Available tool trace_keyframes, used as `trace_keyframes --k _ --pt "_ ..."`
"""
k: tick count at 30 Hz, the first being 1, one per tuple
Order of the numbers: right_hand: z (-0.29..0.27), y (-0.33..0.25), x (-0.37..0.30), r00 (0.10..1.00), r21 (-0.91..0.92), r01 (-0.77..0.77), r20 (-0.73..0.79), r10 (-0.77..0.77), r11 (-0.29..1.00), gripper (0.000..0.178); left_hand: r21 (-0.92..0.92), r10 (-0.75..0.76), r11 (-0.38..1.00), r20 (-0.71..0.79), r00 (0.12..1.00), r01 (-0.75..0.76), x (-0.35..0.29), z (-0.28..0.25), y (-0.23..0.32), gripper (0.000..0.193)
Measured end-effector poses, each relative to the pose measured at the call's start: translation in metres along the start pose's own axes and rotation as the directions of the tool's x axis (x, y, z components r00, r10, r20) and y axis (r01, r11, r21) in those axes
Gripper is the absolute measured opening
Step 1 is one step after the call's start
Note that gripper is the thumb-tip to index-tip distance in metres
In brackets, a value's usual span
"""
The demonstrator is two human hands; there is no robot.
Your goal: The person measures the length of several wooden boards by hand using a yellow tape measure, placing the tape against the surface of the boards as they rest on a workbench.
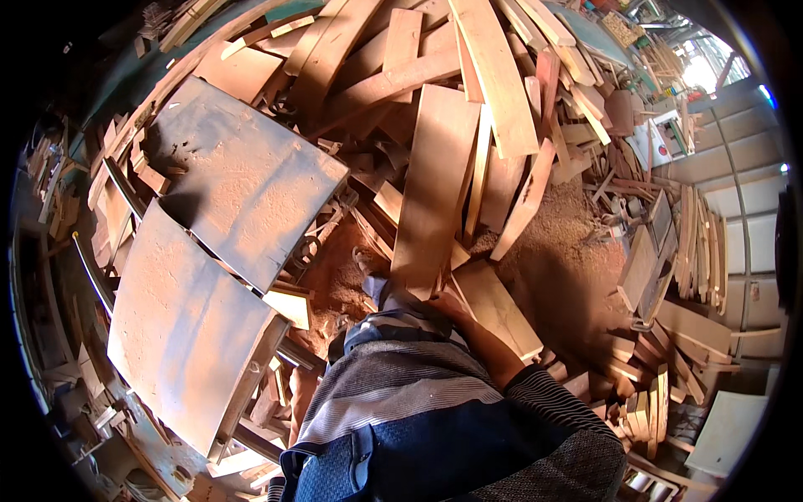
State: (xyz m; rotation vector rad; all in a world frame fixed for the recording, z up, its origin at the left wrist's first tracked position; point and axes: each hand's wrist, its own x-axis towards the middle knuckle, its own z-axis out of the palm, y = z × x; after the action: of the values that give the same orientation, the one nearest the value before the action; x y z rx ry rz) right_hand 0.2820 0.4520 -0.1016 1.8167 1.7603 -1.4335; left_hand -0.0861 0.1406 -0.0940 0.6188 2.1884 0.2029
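A wide, flat wooden board (435,188) stands tilted in front of my legs, its lower end close to my body. My right hand (447,304) is at that lower end, its fingers closed around the board's corner. Below the hand lies another pale board (495,308). On the left, my left hand (302,391) hangs beside the edge of the dusty metal machine table (192,322); its fingers are mostly hidden, so I cannot tell what it touches. A second dusty table plate (251,180) sits beyond a narrow gap.
A large heap of loose planks (401,50) rises ahead. Sawdust (556,230) covers the floor to the right of the board. Short offcuts (640,410) are piled at the lower right, and long strips (701,243) lean by the pale wall (757,222).
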Motion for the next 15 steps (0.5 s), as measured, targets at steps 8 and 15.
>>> trace_keyframes --k 8,15 --pt "0.01 0.027 -0.041 0.985 0.055 -0.155 -0.064 0.159 0.986 0.06 -0.003 0.061 0.998 0.029 0.998 -0.061 -0.003 -0.006 -0.004 0.051" --pt "0.045 0.166 -0.03 0.998 0.449 0.006 -0.063 0.025 0.893 0.055 -0.012 0.068 0.998 0.078 0.995 -0.067 -0.01 -0.016 0.013 0.051"
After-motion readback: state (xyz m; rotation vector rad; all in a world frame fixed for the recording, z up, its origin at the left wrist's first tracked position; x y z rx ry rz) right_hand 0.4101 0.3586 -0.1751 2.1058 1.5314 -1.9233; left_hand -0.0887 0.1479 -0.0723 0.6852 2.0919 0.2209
